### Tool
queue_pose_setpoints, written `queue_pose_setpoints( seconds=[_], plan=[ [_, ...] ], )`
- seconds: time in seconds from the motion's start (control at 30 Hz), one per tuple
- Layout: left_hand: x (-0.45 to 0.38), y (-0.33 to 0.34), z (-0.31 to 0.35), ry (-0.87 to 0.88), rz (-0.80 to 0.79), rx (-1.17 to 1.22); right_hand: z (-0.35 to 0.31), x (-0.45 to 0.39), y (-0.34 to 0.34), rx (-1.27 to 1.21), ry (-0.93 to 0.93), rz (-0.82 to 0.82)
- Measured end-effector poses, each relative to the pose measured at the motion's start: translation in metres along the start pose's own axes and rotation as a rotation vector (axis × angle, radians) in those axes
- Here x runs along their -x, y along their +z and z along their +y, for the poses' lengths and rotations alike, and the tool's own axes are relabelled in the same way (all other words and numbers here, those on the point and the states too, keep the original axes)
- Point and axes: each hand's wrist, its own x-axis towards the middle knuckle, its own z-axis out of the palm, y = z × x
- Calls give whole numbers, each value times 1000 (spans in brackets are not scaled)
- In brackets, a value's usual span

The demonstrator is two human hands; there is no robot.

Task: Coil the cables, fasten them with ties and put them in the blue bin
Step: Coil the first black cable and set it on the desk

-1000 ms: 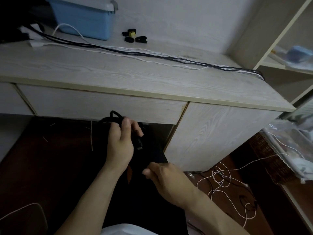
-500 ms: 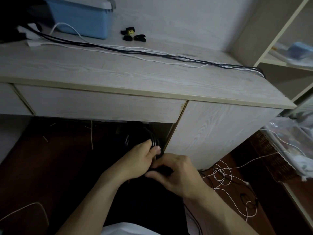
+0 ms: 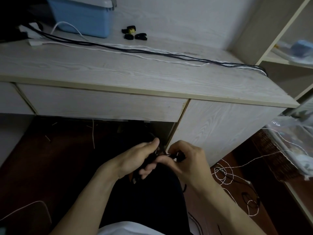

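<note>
So only one view, the head cam, looking down over the desk edge at both hands in front of the lap.

Left hand is curled round a bunched black cable, fingers wrapped under it, thumb on top. Right hand is touching it from the other side and pinching what looks like the cable's end or a plug between thumb and fingers; too dark to tell which, tbh. Both hands are clamped on the same cable, low down, below the drawer, well apart from the bin.

Step-wise this looks like the coiling bit, or tucking the loose end in before tying. No tie in either hand afaict.

Ties sit up on the desk near the bin, at the back. More cables, black and white, are stretched across the desktop, and a white one is tangled on the floor to the right.

Next move prob needs one hand keeping the coil pinched so it doesn't spring open, while the other reaches up for a tie. Then wrap, then bin. Plenty of cables left, so early days imo.
</note>
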Motion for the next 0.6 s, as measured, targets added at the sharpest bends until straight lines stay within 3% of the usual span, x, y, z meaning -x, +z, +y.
queue_pose_setpoints(
  seconds=[0.1, 0.17, 0.23, 0.4, 0.6],
  plan=[
    [2, 0, 3, -65, -210, -86, 6, -1, 1, -2, 61, 17],
    [3, 2, 3, -77, -270, -62, 13, -3, 0, -29, 41, -23],
    [3, 3, 1, -55, -248, 93, 19, -4, 0, -142, 40, -122],
    [-1, 0, -3, 22, -206, 460, 15, -5, -10, -703, 320, -290],
    [-11, 9, -8, 5, -134, 707, 18, -9, -23, -986, 540, -427]
  ],
)
